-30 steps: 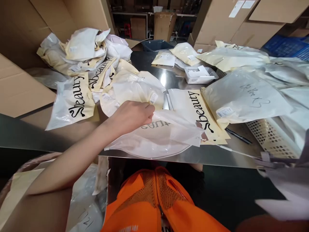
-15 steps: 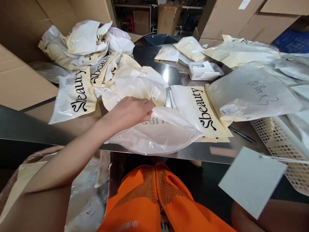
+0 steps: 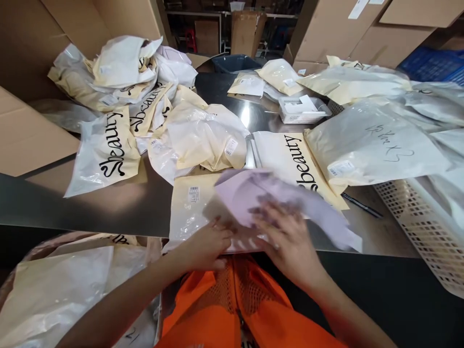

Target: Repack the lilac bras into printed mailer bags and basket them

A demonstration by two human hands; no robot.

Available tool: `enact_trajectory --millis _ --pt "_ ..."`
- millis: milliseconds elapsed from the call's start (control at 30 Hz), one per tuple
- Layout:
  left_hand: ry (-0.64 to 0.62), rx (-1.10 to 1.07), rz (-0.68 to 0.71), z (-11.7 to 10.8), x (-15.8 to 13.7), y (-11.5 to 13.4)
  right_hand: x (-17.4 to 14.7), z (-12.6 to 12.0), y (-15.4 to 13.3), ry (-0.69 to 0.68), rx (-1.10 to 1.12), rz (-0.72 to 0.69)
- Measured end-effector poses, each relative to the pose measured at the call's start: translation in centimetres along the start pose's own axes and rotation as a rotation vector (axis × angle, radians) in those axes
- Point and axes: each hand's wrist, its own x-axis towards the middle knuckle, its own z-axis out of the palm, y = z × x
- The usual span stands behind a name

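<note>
A clear-fronted plastic packing bag (image 3: 195,212) with a cream backing and a barcode label lies flat at the front edge of the metal table. My left hand (image 3: 208,244) rests at the bag's near edge, its fingers curled closed on the plastic. Across the bag's right half lies a limp lilac piece (image 3: 250,191), blurred; whether it is a bag or a sheet I cannot tell. My right hand (image 3: 286,237) lies over it with fingers spread, slightly smeared by motion. Behind them sits a filled plastic bag (image 3: 203,140). To the right is a stack of "Sbeauty" bags (image 3: 275,150).
A heap of packed bags (image 3: 119,63) fills the back left beside an open carton (image 3: 29,130). On the right are a large filled bag (image 3: 377,140), a pen (image 3: 362,205) and a white plastic basket (image 3: 409,212). A small white basket (image 3: 300,113) stands behind. Below left is a bin of bags (image 3: 65,275).
My left hand has come back toward the table edge, and my right hand has entered over the lilac piece. The white bag at the front now lies with its labelled side up; the hanging white card is gone.
</note>
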Motion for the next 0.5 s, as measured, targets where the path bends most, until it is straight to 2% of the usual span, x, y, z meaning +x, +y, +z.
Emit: enact_trajectory --millis 67,167,300,400,500 --pt "0.075 -0.025 -0.065 -0.4 -1.9 0.5 -0.7 0.4 0.2 -0.007 0.077 0.031" --pt "0.211 -0.017 -0.162 -0.6 -4.1 0.7 -1.8 0.7 0.9 0.097 0.099 0.153" --pt "0.449 0.054 -0.39 -1.4 -3.9 -0.3 -0.9 0.9 2.4 0.229 -0.043 0.191" --pt "0.623 -0.002 -0.567 -3.0 -1.6 -1.1 2.0 1.8 3.7 0.15 -0.158 0.229" --pt "0.618 -0.187 -0.645 -4.6 0.5 -1.3 5.2 2.8 5.2 -0.063 -0.3 0.351"
